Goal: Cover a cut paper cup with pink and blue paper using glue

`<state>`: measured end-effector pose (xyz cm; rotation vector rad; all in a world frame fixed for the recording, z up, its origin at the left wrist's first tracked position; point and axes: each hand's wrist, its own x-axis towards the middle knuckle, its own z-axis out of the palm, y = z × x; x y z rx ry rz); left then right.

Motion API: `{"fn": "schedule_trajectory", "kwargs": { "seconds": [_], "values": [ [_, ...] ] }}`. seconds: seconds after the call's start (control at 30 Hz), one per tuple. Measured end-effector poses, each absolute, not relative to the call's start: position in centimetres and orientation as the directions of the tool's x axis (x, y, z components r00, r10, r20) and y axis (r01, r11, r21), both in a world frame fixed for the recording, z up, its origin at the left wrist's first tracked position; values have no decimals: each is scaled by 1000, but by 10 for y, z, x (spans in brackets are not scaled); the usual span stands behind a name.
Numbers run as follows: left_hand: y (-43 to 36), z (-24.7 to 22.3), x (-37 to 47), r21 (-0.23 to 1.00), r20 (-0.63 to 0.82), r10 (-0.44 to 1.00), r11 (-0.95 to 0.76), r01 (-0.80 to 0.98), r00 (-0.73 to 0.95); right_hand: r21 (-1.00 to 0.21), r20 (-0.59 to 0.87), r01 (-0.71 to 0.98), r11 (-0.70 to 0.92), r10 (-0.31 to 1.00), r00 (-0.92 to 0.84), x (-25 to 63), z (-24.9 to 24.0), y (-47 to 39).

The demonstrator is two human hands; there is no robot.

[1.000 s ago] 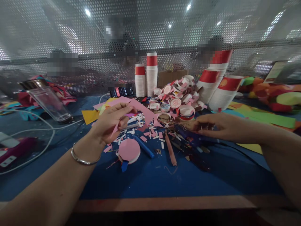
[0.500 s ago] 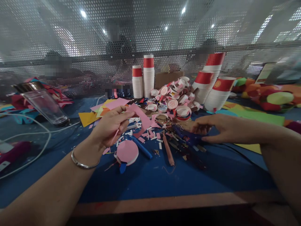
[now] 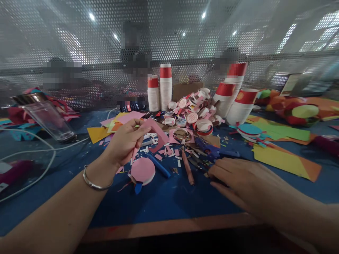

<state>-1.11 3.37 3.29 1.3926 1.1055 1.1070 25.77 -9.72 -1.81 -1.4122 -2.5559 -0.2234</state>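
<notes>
My left hand (image 3: 127, 141) pinches a curved strip of pink paper (image 3: 158, 132) between thumb and fingers. Below it, a round piece faced with pink paper (image 3: 143, 170) lies on the blue table beside a blue stick (image 3: 159, 165). My right hand (image 3: 230, 176) is closed over the dark handles of scissors, whose blades (image 3: 197, 163) point up and left; the palm hides most of the handles. Just beyond that hand lies a blue glue gun (image 3: 209, 150). A brownish-pink stick (image 3: 187, 167) rests between the hands.
Behind are a pile of round paper pieces (image 3: 197, 106) and stacked cups (image 3: 166, 88), with more cups (image 3: 242, 106) at right. A clear bottle (image 3: 47, 118) and white cable are at left. Coloured sheets (image 3: 283, 160) and a blue-topped disc (image 3: 249, 130) lie at right.
My right hand has moved off the glue gun, toward me, onto the scissors. The coloured sheets and blue-topped disc it covered now show. My left hand stays nearly in place with the pink strip.
</notes>
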Motion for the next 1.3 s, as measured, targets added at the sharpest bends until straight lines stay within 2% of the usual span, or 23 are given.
{"fn": "schedule_trajectory", "kwargs": {
  "seconds": [0.3,0.53,0.97,1.3],
  "values": [
    [38,28,-15,991,93,975,-112,80,204,37,274,889,456,851,-447,255,-20,-93],
    [39,23,-17,988,141,962,-152,26,234,124,202,925,359,904,-378,249,-18,-92],
    [36,25,-15,989,142,962,-145,-1,232,27,40,969,245,968,-246,243,-9,-91],
    [38,22,-14,987,159,964,-160,-15,212,14,84,950,313,946,-313,246,-11,-94]
  ]
}}
